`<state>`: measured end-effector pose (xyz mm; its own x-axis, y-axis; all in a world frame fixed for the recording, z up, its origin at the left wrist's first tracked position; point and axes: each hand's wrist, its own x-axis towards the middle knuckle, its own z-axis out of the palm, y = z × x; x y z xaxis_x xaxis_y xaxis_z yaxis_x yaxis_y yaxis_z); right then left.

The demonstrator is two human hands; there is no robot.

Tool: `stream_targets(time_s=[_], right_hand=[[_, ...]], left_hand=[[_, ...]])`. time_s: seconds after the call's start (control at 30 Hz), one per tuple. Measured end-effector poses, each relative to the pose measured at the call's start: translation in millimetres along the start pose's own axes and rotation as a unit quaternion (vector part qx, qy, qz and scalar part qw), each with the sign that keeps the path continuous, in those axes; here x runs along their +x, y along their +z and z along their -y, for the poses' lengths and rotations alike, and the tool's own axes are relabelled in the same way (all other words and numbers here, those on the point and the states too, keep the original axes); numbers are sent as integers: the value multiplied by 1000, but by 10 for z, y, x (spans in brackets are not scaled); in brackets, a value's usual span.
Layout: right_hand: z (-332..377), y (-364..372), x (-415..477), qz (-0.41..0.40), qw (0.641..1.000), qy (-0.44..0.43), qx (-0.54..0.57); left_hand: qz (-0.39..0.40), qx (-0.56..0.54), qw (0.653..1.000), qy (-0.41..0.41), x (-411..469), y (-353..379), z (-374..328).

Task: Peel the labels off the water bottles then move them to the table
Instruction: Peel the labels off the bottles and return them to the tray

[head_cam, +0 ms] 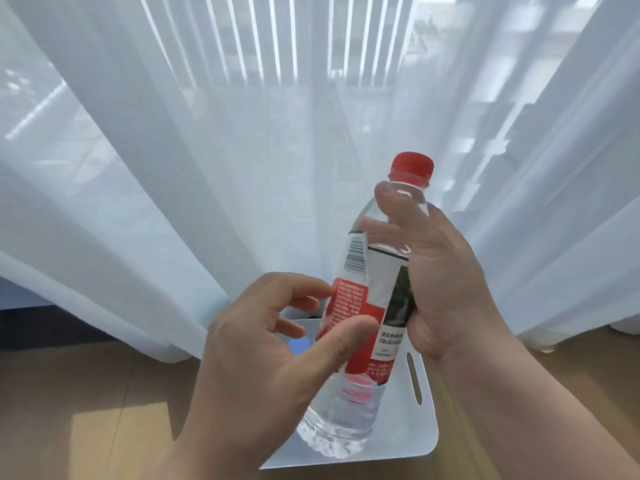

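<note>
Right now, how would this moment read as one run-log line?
phase: peel | right hand: grips water bottle | left hand: pinches label | label: not yet off

Your clear water bottle (346,410), red cap (412,166) up, leans right in mid-air; its red, white and dark label (367,306) wraps the middle, seam facing you.
</note>
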<state>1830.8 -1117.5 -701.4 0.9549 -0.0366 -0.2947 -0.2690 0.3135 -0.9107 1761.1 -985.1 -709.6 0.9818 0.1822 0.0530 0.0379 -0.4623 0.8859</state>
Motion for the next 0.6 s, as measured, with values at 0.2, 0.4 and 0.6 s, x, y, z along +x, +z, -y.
stream_targets(time_s=[0.2,0.4,0.6], right_hand=[[-74,-40,-45,-56,997,-43,-37],[-79,-144,-70,-60,997,-48,-20],[-122,-132,-62,-52,997,-51,-4]], left_hand=[[-31,10,994,101,20,151,61],[-15,59,984,165,-1,229,79],[-18,40,988,150,-27,231,85]])
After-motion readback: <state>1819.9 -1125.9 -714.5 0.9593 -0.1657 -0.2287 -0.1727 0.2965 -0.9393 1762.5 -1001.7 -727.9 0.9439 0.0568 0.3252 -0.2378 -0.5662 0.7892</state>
